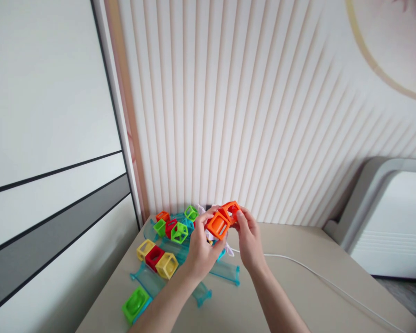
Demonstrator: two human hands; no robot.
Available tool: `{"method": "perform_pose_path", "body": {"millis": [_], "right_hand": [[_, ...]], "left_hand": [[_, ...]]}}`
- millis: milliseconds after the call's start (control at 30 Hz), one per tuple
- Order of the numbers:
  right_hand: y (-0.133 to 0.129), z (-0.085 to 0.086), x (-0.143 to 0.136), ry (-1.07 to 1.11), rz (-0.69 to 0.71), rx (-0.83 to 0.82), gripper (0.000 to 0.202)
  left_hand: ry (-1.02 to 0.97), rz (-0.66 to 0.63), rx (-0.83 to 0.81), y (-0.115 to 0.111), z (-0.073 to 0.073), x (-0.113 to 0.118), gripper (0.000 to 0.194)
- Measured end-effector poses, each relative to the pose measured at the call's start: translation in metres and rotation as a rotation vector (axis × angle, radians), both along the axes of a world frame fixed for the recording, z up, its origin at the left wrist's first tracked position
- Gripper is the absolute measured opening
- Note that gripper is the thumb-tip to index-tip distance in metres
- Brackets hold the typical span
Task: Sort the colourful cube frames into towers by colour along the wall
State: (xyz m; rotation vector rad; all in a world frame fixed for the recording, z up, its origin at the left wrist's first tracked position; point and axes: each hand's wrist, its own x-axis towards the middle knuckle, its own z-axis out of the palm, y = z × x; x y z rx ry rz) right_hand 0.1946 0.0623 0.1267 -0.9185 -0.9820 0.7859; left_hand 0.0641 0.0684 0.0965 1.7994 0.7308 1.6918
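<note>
My left hand (201, 245) grips an orange hollow cube block (219, 225), fingers above and thumb below it. A second orange hollow block (230, 209) is in the fingers of my right hand (249, 236). The two orange blocks touch at a corner or edge; whether they are joined I cannot tell. Both hands are raised over the far part of the table. Beyond and left of them lies a pile of toy pieces, with a green open cube (179, 232) among them. Part of this pile is hidden behind my left hand.
Yellow (167, 265) and red (154, 257) cubes form a row on the table (284, 291). Translucent blue track pieces (225, 270) lie around them, with a green block (136, 304) near the left edge. A white cable (308, 268) crosses the right side. A ribbed wall (222, 106) rises behind.
</note>
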Motion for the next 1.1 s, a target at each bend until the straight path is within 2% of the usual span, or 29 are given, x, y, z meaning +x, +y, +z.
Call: {"method": "perform_pose_path", "body": {"millis": [133,300,400,500,567,633,700,800,867,1000,1100], "right_hand": [[-0.017,0.004,0.002,-0.017,0.161,0.003,0.036],[-0.041,0.018,0.022,-0.173,0.400,0.010,0.033],[-0.043,0.018,0.030,-0.212,0.454,0.008,0.038],[-0.038,0.014,0.035,-0.232,0.442,0.059,0.053],[-0.033,0.012,0.036,-0.305,0.373,0.143,0.060],[-0.029,0.011,0.036,-0.418,0.273,0.238,0.057],[-0.027,0.012,0.035,-0.507,0.185,0.299,0.050],[-0.030,0.015,0.030,-0.538,0.099,0.317,0.039],[-0.035,0.017,0.028,-0.512,0.110,0.274,0.036],[-0.049,0.021,0.027,-0.420,0.320,0.076,0.055],[-0.054,0.021,0.027,-0.383,0.449,0.004,0.065]], "left_hand": [[0.095,0.026,0.004,-0.006,0.008,-0.014,0.059],[0.196,-0.021,-0.082,-0.018,0.028,-0.030,0.050],[0.188,-0.022,-0.115,-0.023,0.034,-0.031,0.053],[0.147,-0.052,-0.181,-0.028,0.037,-0.030,0.052],[0.103,-0.186,-0.338,-0.033,0.041,-0.029,0.055],[0.050,-0.334,-0.484,-0.039,0.046,-0.028,0.058],[0.019,-0.408,-0.537,-0.045,0.050,-0.027,0.058],[0.018,-0.388,-0.508,-0.049,0.052,-0.025,0.054],[0.010,-0.347,-0.480,-0.049,0.050,-0.025,0.050],[-0.045,-0.260,-0.448,-0.043,0.044,-0.027,0.048],[-0.058,-0.193,-0.422,-0.037,0.039,-0.027,0.049]]}}
